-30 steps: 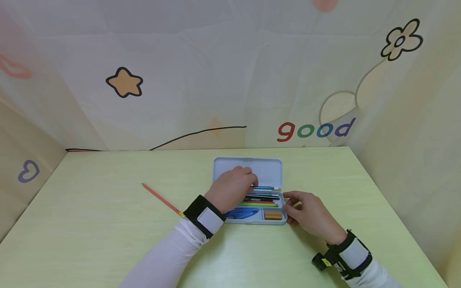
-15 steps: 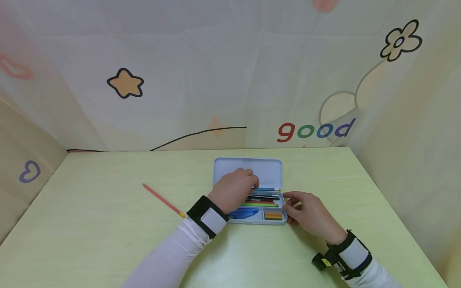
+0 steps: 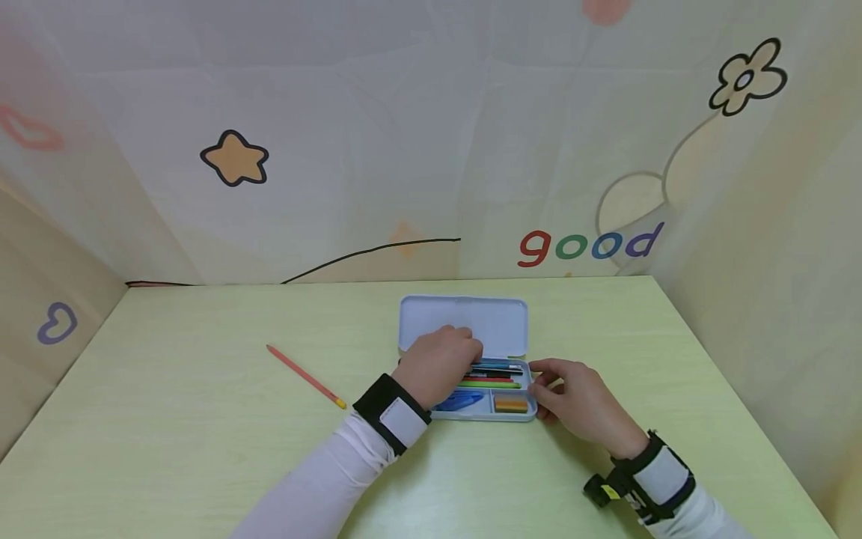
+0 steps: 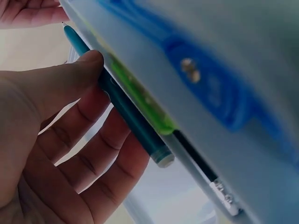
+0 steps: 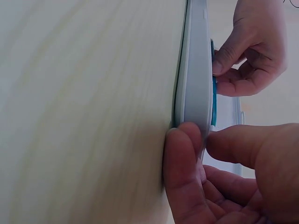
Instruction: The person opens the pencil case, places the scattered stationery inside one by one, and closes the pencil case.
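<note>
A pale blue pencil case lies open, lid folded back away from me. My left hand reaches over it and pinches a teal pen between thumb and fingers. That pen runs lengthwise along the back of the tray, right at its rim, beside a green pen. My right hand holds the case's right end, thumb at the upper rim and fingers against the side wall. Blue scissors and an orange-brown eraser lie in the front compartments. My left hand hides the tray's left part.
A red pencil with a yellow end lies on the light wood table, left of the case. A printed cloth backdrop rises behind the table's far edge, and cloth also hangs at both sides.
My left hand has come slightly nearer to me, bringing the teal pen from the lid's lower edge to the back of the tray. My right hand stays in place.
</note>
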Motion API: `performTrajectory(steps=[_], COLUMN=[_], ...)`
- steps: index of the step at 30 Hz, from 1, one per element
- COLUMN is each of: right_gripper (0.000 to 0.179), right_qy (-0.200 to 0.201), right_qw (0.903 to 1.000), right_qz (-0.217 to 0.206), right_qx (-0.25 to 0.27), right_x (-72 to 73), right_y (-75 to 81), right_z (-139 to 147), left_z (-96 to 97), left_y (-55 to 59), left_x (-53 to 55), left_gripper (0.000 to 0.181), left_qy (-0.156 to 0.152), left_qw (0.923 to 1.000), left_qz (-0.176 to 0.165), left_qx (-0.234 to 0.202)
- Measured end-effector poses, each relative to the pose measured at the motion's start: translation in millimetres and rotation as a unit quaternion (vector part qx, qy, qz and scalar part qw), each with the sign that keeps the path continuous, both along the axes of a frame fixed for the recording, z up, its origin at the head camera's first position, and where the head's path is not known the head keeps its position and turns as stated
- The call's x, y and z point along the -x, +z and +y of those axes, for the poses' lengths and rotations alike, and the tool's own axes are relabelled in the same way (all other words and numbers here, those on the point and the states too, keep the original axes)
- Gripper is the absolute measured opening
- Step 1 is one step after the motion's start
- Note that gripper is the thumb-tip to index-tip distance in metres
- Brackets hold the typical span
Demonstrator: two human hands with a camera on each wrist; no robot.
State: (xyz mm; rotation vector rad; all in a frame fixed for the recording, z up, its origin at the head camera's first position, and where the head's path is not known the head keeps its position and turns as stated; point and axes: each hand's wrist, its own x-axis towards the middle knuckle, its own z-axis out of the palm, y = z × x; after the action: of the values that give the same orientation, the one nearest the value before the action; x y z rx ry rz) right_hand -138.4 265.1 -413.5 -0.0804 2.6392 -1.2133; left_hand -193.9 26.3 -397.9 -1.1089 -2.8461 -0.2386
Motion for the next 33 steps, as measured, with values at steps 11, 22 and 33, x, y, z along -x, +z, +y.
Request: performTrajectory(steps=[11,22,33], right_gripper=[0.04,0.04,0.041], right_qy=[-0.001,0.005,0.0], right_qw=[1.0,1.0,1.0], right_qz=[-0.002,0.004,-0.002], right_qx=[0.003,0.006,0.004], right_x=[-0.3,-1.5,-2.1], right_y=[0.0,1.0,1.1], right_z=[-0.4,-0.2,-0.5], left_z=[1.2,1.9,1.7], left_y=[-7.9,-7.2,-6.9], left_x=[-2.3,-5.7,-7.7], left_gripper=[0.012,0.015,0.015], left_qy=[-0.006,0.002,0.004], left_qw=[0.9999,0.9998,0.9998], left_qz=[0.005,0.002,0.004], left_qx=[0.007,0.019,0.018])
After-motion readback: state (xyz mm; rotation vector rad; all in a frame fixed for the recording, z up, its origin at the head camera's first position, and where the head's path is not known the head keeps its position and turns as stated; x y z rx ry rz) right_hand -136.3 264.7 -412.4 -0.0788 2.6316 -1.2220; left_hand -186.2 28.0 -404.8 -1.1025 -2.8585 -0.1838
